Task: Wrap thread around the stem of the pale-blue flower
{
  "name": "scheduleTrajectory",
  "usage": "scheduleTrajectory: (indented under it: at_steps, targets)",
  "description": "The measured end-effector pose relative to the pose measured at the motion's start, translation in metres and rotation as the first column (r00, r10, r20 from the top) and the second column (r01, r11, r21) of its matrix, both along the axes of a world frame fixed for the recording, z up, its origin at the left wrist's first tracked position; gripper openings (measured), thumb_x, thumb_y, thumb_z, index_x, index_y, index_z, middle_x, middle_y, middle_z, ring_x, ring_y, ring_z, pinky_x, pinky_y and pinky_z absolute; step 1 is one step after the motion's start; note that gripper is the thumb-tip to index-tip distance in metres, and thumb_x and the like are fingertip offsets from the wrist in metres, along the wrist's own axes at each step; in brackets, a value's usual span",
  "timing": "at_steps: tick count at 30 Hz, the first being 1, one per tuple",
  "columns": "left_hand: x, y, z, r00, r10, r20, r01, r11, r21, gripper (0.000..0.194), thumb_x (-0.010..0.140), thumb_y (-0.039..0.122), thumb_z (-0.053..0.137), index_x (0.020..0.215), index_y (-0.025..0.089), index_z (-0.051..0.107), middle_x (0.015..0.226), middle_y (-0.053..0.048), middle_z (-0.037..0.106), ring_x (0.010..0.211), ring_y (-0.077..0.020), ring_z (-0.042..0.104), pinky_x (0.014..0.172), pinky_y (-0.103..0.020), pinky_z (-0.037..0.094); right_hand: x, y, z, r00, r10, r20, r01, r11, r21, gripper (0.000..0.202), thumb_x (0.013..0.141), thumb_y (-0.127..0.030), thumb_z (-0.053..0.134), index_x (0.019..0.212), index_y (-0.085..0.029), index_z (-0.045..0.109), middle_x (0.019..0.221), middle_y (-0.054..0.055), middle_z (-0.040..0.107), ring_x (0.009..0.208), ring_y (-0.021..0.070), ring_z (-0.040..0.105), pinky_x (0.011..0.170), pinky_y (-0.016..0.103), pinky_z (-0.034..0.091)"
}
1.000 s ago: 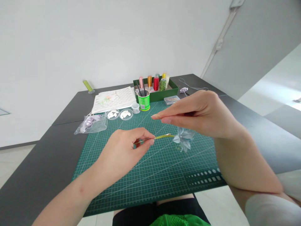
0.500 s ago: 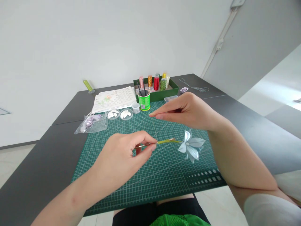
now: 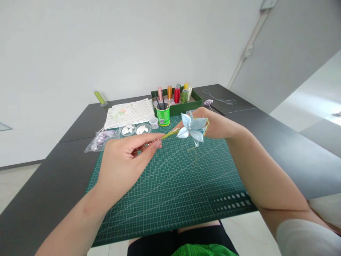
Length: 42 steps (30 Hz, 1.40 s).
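A pale blue flower with pointed petals hangs in the air on a green-wrapped stem. The thumb and fingers of my left hand pinch the stem's lower end, where bare wires run back under the palm. Right behind the flower is my right hand, its fingers mostly hidden by the petals, so what they hold cannot be made out. Loose thin yellow-green thread dangles below the flower, with some beside its petals.
A green cutting mat covers the table's middle. Behind it stand a green can with tools and a green box of thread spools. Papers, dishes of white pieces and a plastic bag lie at left.
My left hand has moved up and to the left, carrying the flower up and leftward, in front of my right hand. Loose thread now shows near the petals. My right hand has shifted slightly.
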State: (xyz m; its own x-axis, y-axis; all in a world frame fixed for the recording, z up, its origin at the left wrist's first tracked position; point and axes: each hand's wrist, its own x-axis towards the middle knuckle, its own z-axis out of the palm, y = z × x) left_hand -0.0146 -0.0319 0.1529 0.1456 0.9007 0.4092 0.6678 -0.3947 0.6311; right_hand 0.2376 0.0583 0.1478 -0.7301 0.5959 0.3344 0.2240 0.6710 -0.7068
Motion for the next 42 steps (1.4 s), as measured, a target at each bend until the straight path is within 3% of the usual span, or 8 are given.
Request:
scheduleTrajectory:
  at_steps: [7,16,19,24,29,34,39,42]
  targets:
    - [-0.008,0.005,0.005,0.992,0.110,-0.061,-0.107,0.993,0.052,0.020,0.092,0.034,0.068,0.104,0.032,0.084,0.089,0.003,0.082,0.070,-0.0158,0.072,0.059,-0.024,0.054,0.025,0.024,-0.001,0.978,-0.088,-0.187,-0.019,0.865,-0.501,0.023,0.094,-0.038,0.070,0.100,-0.020,0.057,0.059,-0.012,0.030,0.049,0.0060,0.020,0.045,0.024,0.015]
    - [-0.024,0.016,0.004,0.977,0.187,-0.101,-0.177,0.979,0.101,0.021,0.092,0.038,0.067,0.105,0.033,0.084,0.090,0.003,0.082,0.072,-0.0161,0.071,0.063,-0.026,0.052,0.088,0.045,0.000,0.920,-0.390,-0.048,0.322,0.818,-0.476,0.023,0.094,-0.040,0.069,0.095,-0.019,0.060,0.060,-0.009,0.028,0.049,0.0067,0.020,0.046,0.027,0.014]
    - [-0.027,0.018,0.003,0.967,0.241,-0.080,-0.229,0.964,0.134,0.021,0.090,0.038,0.069,0.104,0.032,0.084,0.087,0.003,0.081,0.071,-0.0167,0.071,0.060,-0.025,0.051,0.106,0.049,-0.004,0.813,-0.576,0.087,0.546,0.702,-0.457,0.023,0.095,-0.038,0.069,0.091,-0.016,0.065,0.057,-0.009,0.030,0.050,0.0066,0.021,0.049,0.028,0.015]
    - [-0.030,0.017,0.008,0.964,0.267,0.006,-0.265,0.952,0.153,0.019,0.088,0.035,0.071,0.101,0.031,0.084,0.086,0.003,0.081,0.070,-0.0167,0.071,0.061,-0.027,0.052,0.134,0.062,-0.020,0.499,-0.786,0.364,0.867,0.443,-0.230,0.020,0.092,-0.028,0.069,0.082,-0.011,0.074,0.048,-0.007,0.041,0.047,0.0067,0.030,0.056,0.030,0.025]
    - [-0.036,0.014,0.016,0.954,0.278,0.114,-0.290,0.952,0.102,0.027,0.089,0.037,0.069,0.110,0.026,0.082,0.081,0.004,0.079,0.065,-0.0141,0.065,0.058,-0.029,0.048,0.169,0.071,-0.052,0.328,-0.878,0.348,0.928,0.369,0.057,0.023,0.084,-0.022,0.071,0.062,-0.013,0.074,0.042,-0.004,0.043,0.045,0.0083,0.037,0.056,0.033,0.029]
    - [-0.038,0.012,0.016,0.954,0.259,0.151,-0.273,0.959,0.074,0.030,0.090,0.038,0.069,0.114,0.026,0.080,0.077,0.009,0.075,0.066,-0.0108,0.063,0.060,-0.027,0.048,0.192,0.062,-0.065,0.079,-0.927,0.367,0.963,0.167,0.213,0.032,0.080,-0.026,0.073,0.050,-0.016,0.069,0.043,0.001,0.046,0.042,0.0091,0.034,0.054,0.036,0.032]
    - [-0.036,0.016,0.012,0.972,0.173,0.159,-0.183,0.982,0.051,0.020,0.088,0.038,0.075,0.105,0.030,0.083,0.070,0.006,0.073,0.056,-0.0101,0.060,0.050,-0.024,0.046,0.194,0.059,-0.053,0.032,-0.905,0.425,0.949,0.161,0.271,0.029,0.084,-0.032,0.070,0.075,-0.008,0.083,0.073,0.020,0.073,0.050,0.0119,0.047,0.056,0.039,0.031]
    - [-0.031,0.019,0.010,0.974,0.105,0.201,-0.116,0.992,0.043,0.015,0.085,0.032,0.077,0.099,0.031,0.084,0.071,0.004,0.075,0.053,-0.0099,0.059,0.050,-0.023,0.049,0.169,0.062,-0.035,0.139,-0.881,0.452,0.898,0.305,0.318,0.042,0.091,-0.033,0.062,0.116,-0.004,0.079,0.114,0.028,0.074,0.085,0.0253,0.070,0.068,0.039,0.040]
